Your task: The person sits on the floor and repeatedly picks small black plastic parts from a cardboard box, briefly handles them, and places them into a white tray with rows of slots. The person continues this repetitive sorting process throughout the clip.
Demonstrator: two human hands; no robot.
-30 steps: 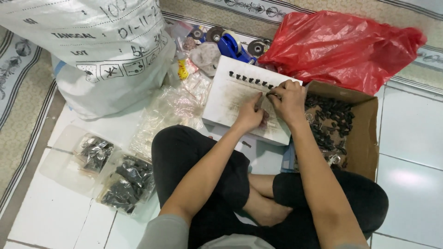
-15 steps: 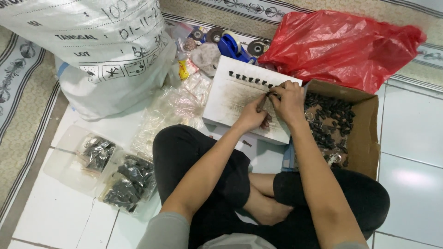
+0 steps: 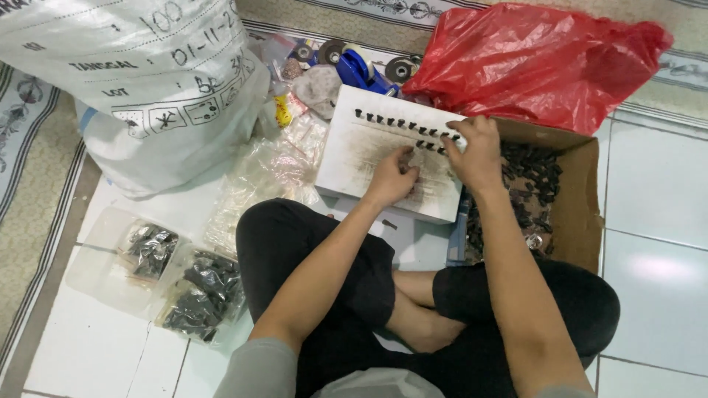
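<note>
- Head view: left hand (image 3: 394,177) rests with fingers curled on the white board (image 3: 361,158); whether it pinches anything I cannot tell.
- Right hand (image 3: 476,151) touches the row of small black parts (image 3: 402,124) on that board; its grasp is unclear too.
- Cardboard box (image 3: 579,214) of black pieces sits just right of the board.

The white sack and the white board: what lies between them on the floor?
In the head view, a heap of clear plastic bags lies between the white sack and the white board, with a small yellow item near the sack.
</note>
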